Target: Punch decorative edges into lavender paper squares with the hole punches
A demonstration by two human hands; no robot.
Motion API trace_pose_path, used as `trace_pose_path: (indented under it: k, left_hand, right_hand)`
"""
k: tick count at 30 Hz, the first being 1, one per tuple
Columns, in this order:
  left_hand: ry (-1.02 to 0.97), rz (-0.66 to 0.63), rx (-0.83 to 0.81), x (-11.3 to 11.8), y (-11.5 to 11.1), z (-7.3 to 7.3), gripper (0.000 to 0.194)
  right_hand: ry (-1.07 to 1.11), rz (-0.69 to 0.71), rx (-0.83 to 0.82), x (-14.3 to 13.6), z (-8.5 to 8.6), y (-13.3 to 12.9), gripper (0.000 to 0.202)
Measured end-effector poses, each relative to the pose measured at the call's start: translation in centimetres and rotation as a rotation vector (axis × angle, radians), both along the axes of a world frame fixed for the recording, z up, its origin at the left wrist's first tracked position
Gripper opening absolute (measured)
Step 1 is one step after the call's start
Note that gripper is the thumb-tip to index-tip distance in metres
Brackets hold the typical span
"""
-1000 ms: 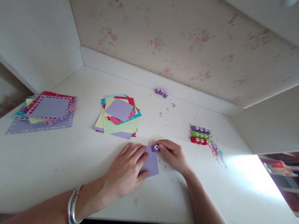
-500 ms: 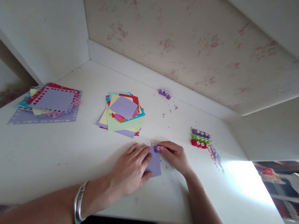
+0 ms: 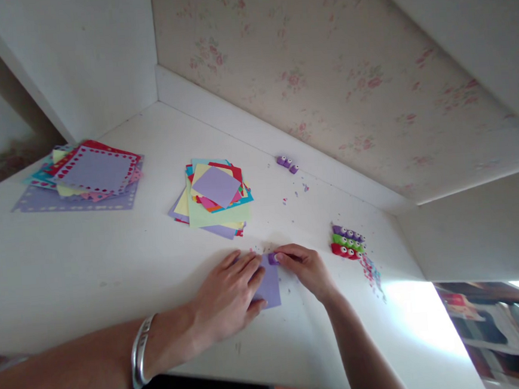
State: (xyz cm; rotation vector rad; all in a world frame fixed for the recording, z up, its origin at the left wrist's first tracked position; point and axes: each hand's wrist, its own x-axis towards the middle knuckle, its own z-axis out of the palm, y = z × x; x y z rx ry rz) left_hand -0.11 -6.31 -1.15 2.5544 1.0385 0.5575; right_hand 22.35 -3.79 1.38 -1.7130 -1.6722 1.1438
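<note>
A sheet of purple paper (image 3: 269,289) lies on the white desk, partly covered by my left hand (image 3: 231,292). That hand rests flat on it with the fingers spread. At the sheet's upper right corner sits a small purple paper punch (image 3: 272,259) with a white and dark round button. My right hand (image 3: 303,266) grips the punch, its thumb over the button. Whether the paper's edge is inside the punch is too small to make out. Tiny paper bits (image 3: 257,250) are scattered just above the sheet.
Coloured paper squares form a stack (image 3: 216,186) beyond my hands. Farther left lies a pile of sheets with punched borders (image 3: 100,168). Purple punches (image 3: 286,163) stand by the wall; rows of purple, green and red punches (image 3: 348,242) are at right, beside loose confetti (image 3: 372,272).
My right thumb has shifted onto the punch's button, which now shows less. The left hand and the sheet stay in place, and the view has moved slightly.
</note>
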Motion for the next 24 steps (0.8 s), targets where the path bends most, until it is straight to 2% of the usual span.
trace_pose_path:
  k: [11, 20, 24]
  left_hand:
    - [0.028, -0.003, 0.005, 0.1, 0.1, -0.1, 0.048]
    - [0.048, -0.019, 0.024, 0.0, 0.3, 0.1, 0.046]
    - [0.038, -0.033, 0.046, 0.0, 0.3, 0.3, 0.043]
  right_hand:
    - [-0.049, 0.025, -0.199, 0.0, 0.8, 1.6, 0.022]
    - [-0.162, 0.071, -0.237, -0.7, 1.8, 2.5, 0.015]
    - [-0.149, 0.068, -0.220, -0.7, 1.9, 2.5, 0.018]
